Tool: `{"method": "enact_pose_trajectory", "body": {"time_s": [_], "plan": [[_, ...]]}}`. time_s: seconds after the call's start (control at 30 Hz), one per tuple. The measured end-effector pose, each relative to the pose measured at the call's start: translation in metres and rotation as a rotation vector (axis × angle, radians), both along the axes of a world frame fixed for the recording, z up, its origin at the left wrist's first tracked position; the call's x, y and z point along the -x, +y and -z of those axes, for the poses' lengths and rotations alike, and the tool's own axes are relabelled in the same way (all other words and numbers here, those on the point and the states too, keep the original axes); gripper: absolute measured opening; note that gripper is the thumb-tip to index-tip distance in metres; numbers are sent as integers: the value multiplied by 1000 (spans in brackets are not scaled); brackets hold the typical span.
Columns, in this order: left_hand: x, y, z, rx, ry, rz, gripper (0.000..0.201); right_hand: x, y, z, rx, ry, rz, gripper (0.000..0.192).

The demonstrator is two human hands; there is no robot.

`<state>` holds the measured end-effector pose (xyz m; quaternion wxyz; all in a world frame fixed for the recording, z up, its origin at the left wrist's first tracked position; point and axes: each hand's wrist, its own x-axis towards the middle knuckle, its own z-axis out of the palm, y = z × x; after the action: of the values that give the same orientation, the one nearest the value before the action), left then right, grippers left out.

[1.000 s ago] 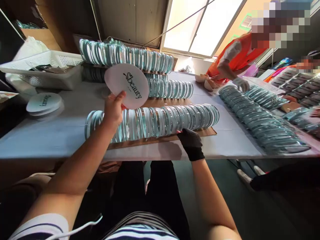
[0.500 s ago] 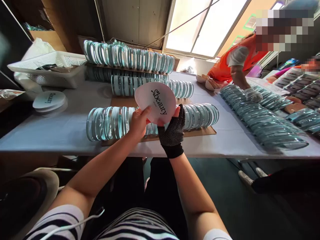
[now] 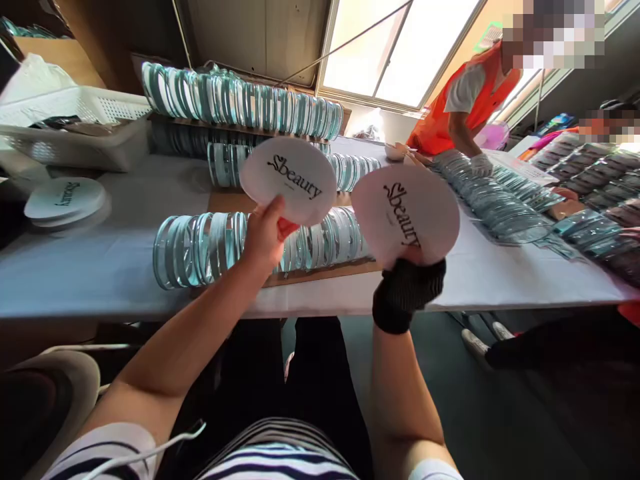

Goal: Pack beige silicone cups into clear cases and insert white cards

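My bare left hand (image 3: pixel 265 237) holds up a round white disc (image 3: pixel 289 179) printed "beauty" by its lower edge. My right hand (image 3: pixel 407 287), in a black glove, holds a second white "beauty" disc (image 3: pixel 406 215) to the right of the first. Both discs hover above a row of round glass-edged mirrors (image 3: pixel 210 245) standing on edge on a cardboard strip (image 3: pixel 320 273) near the table's front edge.
More mirror rows (image 3: pixel 240 100) stand at the back. A stack of white discs (image 3: pixel 63 200) lies at the left beside a white basket (image 3: pixel 65 127). A person in an orange vest (image 3: pixel 465 100) works across the white table (image 3: pixel 80 267) at fanned-out mirrors (image 3: pixel 500 200).
My left hand brought the discs toward the middle and my right hand met them. Now the hands have parted, each holding one disc, the right one moved off to the right.
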<state>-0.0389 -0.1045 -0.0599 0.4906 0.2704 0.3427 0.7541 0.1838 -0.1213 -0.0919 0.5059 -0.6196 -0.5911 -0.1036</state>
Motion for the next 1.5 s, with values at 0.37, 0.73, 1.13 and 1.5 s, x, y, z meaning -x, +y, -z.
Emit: {"method": "enact_pose_trajectory", "body": {"time_s": [0.37,0.73,1.13,1.5], "plan": [[-11,56,2,-43,-92,34,25,22,-67,23,311,-398,-264,43],[-8,56,3,-13,-120,46,23,46,-7,22,404,-440,-140,34],[-5,54,5,-15,-129,67,22,64,11,17,884,-254,-576,27],[-16,53,10,-104,-75,-6,36,34,31,-3,814,211,-872,39]]}}
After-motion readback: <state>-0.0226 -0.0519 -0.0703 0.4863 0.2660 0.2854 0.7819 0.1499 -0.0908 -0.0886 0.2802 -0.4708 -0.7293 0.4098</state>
